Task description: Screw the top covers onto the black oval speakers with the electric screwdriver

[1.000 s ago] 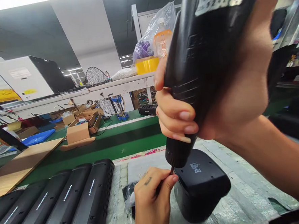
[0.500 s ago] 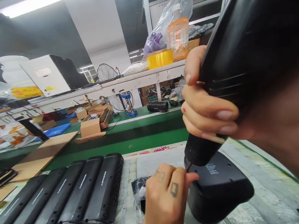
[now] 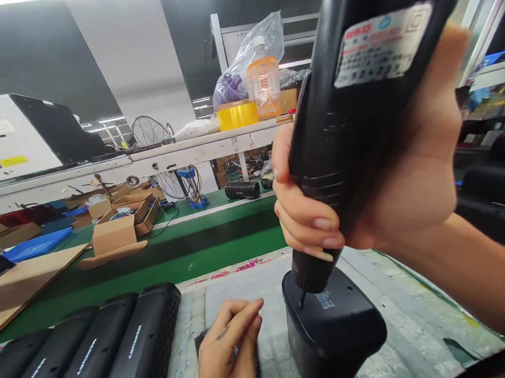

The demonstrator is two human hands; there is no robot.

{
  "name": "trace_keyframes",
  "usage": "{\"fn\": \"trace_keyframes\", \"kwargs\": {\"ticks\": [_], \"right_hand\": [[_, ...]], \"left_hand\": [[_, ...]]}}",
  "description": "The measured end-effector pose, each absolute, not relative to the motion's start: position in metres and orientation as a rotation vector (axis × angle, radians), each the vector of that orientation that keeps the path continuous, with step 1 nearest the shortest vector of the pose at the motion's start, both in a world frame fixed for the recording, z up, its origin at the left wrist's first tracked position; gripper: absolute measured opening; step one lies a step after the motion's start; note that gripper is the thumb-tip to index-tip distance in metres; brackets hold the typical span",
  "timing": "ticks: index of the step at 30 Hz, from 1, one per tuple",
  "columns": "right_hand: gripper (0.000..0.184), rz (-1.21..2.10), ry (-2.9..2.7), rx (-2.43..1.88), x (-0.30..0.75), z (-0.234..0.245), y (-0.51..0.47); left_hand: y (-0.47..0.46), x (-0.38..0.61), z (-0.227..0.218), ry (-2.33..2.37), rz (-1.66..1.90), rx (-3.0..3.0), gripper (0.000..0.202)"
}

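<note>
Right hand [image 3: 364, 193] gripping screwdriver [image 3: 350, 109], bit seated on speaker [image 3: 333, 326] | left hand [image 3: 228, 350] loosely curled, empty | screw driving underway, unfinished

Top of the black electric screwdriver [image 3: 359, 119] cut off by the upper edge; print on its white label too small to read. Driver bit almost wholly hidden under the chuck, only its tip showing. Palm of the right hand [image 3: 389, 192] hidden behind the tool; forearm cut by the right edge. Left hand [image 3: 228, 353] cut at the wrist by the bottom edge; whatever lies under its fingers hidden. Lower part of the upright black plastic speaker housing [image 3: 334, 332] cut off below. Row of long black speaker bodies [image 3: 117, 351] cropped at the lower left.
</note>
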State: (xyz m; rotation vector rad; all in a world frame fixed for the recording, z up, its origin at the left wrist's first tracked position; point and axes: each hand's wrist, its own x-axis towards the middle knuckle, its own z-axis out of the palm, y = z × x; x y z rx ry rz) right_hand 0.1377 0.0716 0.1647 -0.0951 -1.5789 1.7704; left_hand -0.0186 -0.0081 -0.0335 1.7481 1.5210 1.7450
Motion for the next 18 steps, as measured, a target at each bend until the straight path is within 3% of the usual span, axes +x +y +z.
{"fn": "trace_keyframes", "kwargs": {"ticks": [5,10,16,18], "right_hand": [[0.104,1.946,-1.646,-0.139,0.131,0.161,0.078],[0.098,2.092,-1.722,0.002,0.124,0.162,0.078],[0.09,1.834,-1.619,-0.261,0.115,0.159,0.068],[0.096,1.78,-1.596,-0.3,0.116,0.16,0.069]], "left_hand": [[-0.008,-0.024,-0.03,1.539,1.8,1.847,0.036],[-0.004,-0.023,-0.02,1.474,1.753,1.942,0.011],[-0.006,-0.01,-0.018,1.442,1.727,1.924,0.019],[-0.006,-0.004,-0.02,1.462,1.749,1.923,0.014]]}}
